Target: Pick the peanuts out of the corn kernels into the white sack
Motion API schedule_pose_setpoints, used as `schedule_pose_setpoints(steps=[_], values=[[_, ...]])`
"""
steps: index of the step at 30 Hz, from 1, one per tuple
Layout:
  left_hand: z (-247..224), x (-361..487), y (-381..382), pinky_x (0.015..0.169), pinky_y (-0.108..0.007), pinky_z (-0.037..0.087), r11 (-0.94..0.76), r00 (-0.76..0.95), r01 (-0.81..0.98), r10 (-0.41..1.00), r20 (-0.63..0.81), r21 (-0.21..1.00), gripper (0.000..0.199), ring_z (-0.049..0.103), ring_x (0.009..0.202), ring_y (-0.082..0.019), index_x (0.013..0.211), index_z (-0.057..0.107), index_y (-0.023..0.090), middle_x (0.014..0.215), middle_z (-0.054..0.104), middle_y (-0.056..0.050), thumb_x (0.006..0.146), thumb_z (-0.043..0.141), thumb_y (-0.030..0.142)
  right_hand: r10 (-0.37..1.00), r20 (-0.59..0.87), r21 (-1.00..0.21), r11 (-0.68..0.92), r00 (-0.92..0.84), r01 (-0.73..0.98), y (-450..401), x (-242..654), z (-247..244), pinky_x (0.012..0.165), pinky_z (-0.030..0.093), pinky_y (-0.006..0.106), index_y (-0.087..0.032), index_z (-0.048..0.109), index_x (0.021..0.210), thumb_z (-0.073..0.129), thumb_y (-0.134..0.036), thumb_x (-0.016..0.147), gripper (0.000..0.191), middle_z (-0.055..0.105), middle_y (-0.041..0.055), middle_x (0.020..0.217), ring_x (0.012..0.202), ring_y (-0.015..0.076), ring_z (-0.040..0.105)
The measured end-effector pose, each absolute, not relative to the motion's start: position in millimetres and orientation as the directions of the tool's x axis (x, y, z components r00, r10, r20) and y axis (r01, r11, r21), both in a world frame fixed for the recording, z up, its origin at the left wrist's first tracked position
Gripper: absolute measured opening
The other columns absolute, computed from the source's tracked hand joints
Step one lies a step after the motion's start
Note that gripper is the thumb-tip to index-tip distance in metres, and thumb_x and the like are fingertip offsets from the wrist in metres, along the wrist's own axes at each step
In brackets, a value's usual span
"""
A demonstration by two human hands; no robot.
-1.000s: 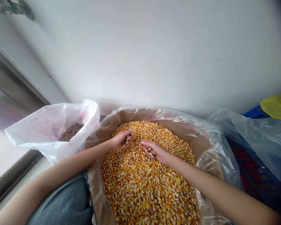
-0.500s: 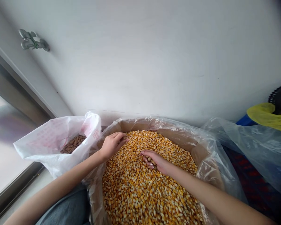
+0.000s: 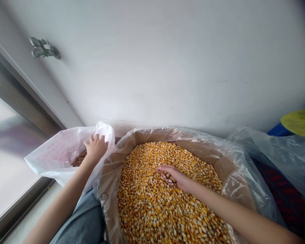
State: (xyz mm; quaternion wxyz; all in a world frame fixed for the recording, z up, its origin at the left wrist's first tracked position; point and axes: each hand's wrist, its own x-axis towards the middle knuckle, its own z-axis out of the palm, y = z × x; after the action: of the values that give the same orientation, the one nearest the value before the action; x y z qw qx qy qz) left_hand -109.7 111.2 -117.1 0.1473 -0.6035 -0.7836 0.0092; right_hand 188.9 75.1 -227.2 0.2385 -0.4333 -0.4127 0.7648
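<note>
Yellow and white corn kernels (image 3: 152, 203) fill a cardboard box (image 3: 143, 137) lined with clear plastic. Just over the corn, my right hand (image 3: 174, 176) is curled around several tan-brown peanuts (image 3: 171, 177), which show between its fingers and palm. On the left stands a white woven sack (image 3: 53, 142) with faded pink print, its mouth open. Brown peanuts (image 3: 78, 158) lie inside it, partly hidden by my left hand (image 3: 96, 147). That hand hovers at the sack's right side with spread fingers, and nothing shows in it; whether it touches the sack I cannot tell.
A white wall rises behind, with a metal tap (image 3: 44, 48) at upper left. To the right are loose clear plastic (image 3: 282, 149), a yellow bag (image 3: 298, 122) and a dark red crate-like thing (image 3: 279, 183). A metal-framed edge (image 3: 22, 206) runs along the lower left.
My left hand has moved left from the corn to the sack, its fingers going from pinched to spread. My right hand stays over the corn with the peanuts. The view has turned slightly left.
</note>
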Motion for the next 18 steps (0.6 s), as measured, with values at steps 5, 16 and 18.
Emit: schedule_pose_setpoints(steps=[5, 16, 18], values=[[-113, -56, 87, 0.089, -0.043, 0.033, -0.163, 0.189, 0.981, 0.908, 0.374, -0.1, 0.039, 0.035, 0.111, -0.025, 0.115, 0.044, 0.021, 0.12, 0.043, -0.01, 0.082, 0.031, 0.038, 0.72, -0.524, -0.78, -0.62, -0.455, -0.082, 81, 189, -220, 0.033, 0.012, 0.016, -0.017, 0.043, 0.064, 0.051, -0.036, 0.07, 0.022, 0.033, -0.0069, 0.048, 0.034, 0.0026, 0.022], [-208, 21, 46, 0.082, -0.04, 0.038, -0.735, 0.734, 0.678, 0.679, -0.02, -0.021, 0.051, 0.038, 0.109, -0.025, 0.119, 0.039, 0.022, 0.121, 0.043, -0.009, 0.081, 0.022, 0.052, 0.996, 0.072, -0.91, 0.046, -0.048, -0.411, 162, 75, -33, 0.032, 0.021, 0.018, -0.019, 0.035, 0.056, 0.038, -0.036, 0.078, 0.028, 0.035, -0.0054, 0.046, 0.034, 0.0044, 0.024], [-216, 24, 39, 0.081, -0.038, 0.039, -0.768, 0.767, 0.639, 0.641, -0.039, -0.045, 0.049, 0.039, 0.108, -0.023, 0.118, 0.04, 0.025, 0.122, 0.043, -0.006, 0.082, 0.02, 0.05, 0.965, 0.197, -0.945, 0.14, -0.173, -0.294, 165, 22, -31, 0.039, 0.03, 0.017, -0.019, 0.042, 0.059, 0.035, -0.038, 0.08, 0.029, 0.043, -0.0037, 0.05, 0.041, 0.0052, 0.035]])
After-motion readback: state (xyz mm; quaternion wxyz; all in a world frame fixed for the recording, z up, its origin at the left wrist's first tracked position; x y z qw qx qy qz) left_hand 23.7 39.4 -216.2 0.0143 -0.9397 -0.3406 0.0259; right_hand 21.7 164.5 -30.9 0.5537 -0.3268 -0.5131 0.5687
